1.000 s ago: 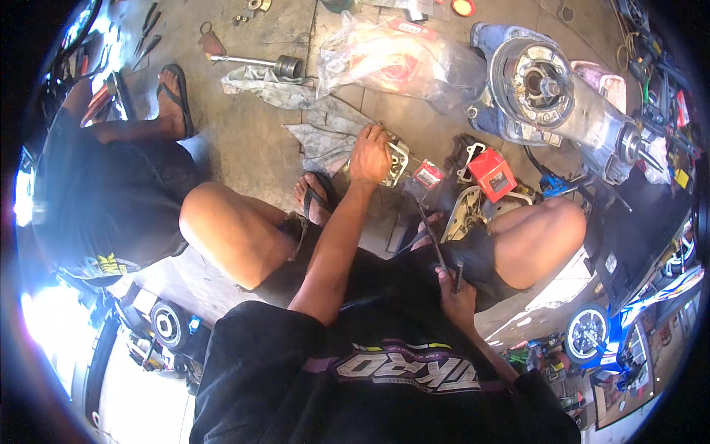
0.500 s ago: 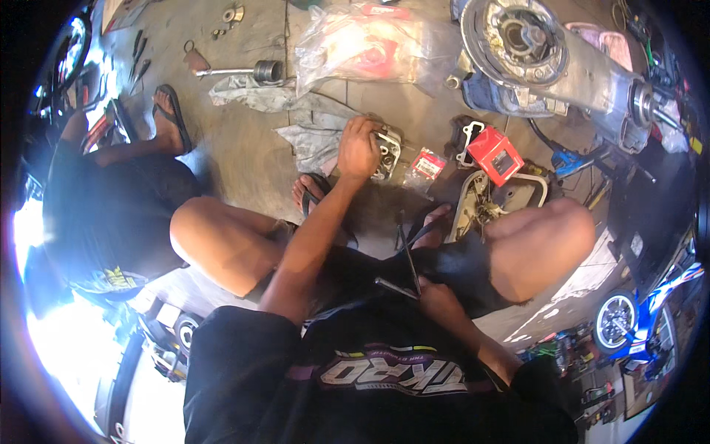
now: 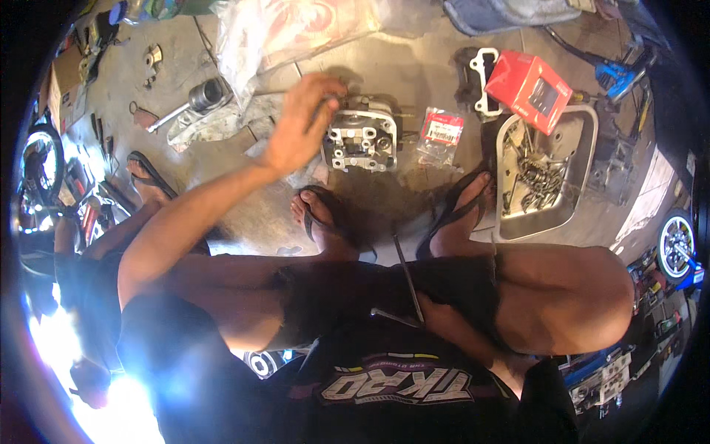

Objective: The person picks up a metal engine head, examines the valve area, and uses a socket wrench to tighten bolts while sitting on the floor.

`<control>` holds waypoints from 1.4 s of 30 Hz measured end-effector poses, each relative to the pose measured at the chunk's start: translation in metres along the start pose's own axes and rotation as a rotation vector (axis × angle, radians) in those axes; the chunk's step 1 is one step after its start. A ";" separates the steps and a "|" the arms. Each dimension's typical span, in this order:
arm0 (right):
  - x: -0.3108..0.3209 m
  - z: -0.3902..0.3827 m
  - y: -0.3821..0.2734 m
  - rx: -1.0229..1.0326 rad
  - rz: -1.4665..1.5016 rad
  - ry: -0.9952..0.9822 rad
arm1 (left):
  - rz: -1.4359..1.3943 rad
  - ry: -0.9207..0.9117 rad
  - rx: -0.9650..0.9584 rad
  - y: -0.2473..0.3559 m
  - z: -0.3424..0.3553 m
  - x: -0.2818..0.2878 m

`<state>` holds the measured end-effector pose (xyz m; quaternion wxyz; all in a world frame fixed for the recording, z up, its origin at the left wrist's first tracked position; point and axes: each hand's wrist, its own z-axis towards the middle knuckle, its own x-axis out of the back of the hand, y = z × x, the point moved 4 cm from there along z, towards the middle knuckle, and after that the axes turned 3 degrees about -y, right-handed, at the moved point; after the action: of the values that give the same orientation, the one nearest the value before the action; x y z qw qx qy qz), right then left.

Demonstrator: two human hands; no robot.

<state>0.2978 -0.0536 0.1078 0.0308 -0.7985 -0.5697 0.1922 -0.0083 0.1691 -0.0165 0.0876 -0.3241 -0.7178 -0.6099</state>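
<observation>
A metal engine cylinder head (image 3: 362,140) lies on the floor in front of my feet, its cast openings facing up. My left hand (image 3: 299,122) is at its left upper edge, fingers apart and thumb separated, with nothing visible in it; whether the fingertips touch the head I cannot tell. My right hand (image 3: 438,317), partly shaded, rests low at my lap. It is closed on a T-handle wrench (image 3: 407,277), whose long shaft points away from me. Right of the head lies a small clear parts packet (image 3: 441,137) with a red header.
A metal tray (image 3: 589,166) of loose parts stands at right, beside a red box (image 3: 526,87) and a white gasket (image 3: 481,81). A grey rag (image 3: 214,124), a piston-like part on a rod (image 3: 203,98) and plastic bag (image 3: 296,29) lie beyond. Another person's sandalled foot (image 3: 148,181) is at left.
My view has shifted, showing the cylinder head more fully. My left hand has loosened and drawn off the head's top to its left side. The right hand keeps the wrench at my lap.
</observation>
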 end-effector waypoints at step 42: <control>0.153 -0.165 -0.077 0.552 -0.485 0.636 | 0.569 -0.364 -0.204 0.027 -0.015 -0.032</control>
<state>0.3276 0.1417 0.2389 0.4581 -0.6236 -0.6296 0.0697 0.0284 0.1451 -0.0077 0.0921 -0.6216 -0.5381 -0.5618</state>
